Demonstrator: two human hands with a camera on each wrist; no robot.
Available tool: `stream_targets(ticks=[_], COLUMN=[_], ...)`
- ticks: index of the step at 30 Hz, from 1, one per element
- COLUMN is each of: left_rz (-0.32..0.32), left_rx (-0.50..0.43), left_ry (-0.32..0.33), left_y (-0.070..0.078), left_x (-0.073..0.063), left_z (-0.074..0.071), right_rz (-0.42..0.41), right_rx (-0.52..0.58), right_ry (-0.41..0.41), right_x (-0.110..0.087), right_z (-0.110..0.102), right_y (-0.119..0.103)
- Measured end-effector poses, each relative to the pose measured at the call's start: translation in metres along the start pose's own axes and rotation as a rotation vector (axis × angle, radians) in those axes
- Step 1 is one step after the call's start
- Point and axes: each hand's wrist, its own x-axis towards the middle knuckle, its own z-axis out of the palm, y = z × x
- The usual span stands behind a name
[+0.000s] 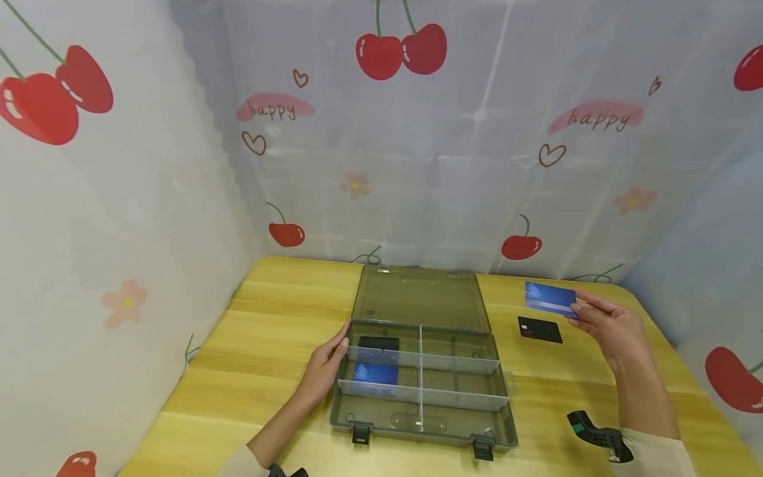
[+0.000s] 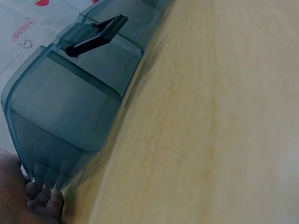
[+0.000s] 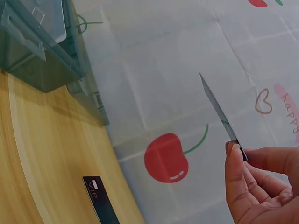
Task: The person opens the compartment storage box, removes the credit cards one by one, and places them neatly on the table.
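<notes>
In the head view, the right hand (image 1: 614,331) pinches a blue card (image 1: 550,299) in the air, just beyond a black VIP card (image 1: 540,330) on the wooden table (image 1: 286,331), while the left hand (image 1: 324,364) grips the left wall of the open compartment box (image 1: 456,419). Another blue card (image 1: 375,374) lies in its middle-left compartment and a black card (image 1: 379,343) in the back-left. The step in hand looks like moving cards singly between table and box; the next move probably calls for crossing leftward over the rim with the pinch kept firm. The left wrist view adds curled fingers at the box's lower corner, and a black latch (image 2: 100,37) sticking out. The right wrist view shows the pinched card nearly edge-on, thumb against fingers, its blue face lost.
</notes>
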Motion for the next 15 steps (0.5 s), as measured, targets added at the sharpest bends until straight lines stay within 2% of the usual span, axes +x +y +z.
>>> stream_targets(ticks=[5, 15], left_rz=[-0.017, -0.009], left_rx=[-0.008, 0.003], left_ry=[-0.001, 0.001], left_y=[0.0, -0.001], left_x=[-0.005, -0.001], left_z=[-0.004, -0.001], right_rz=[0.004, 0.017], right_rx=[0.0, 0.036], right_ry=[-0.001, 0.036], right_x=[0.0, 0.005], right_z=[-0.003, -0.016], right_y=[0.008, 0.008])
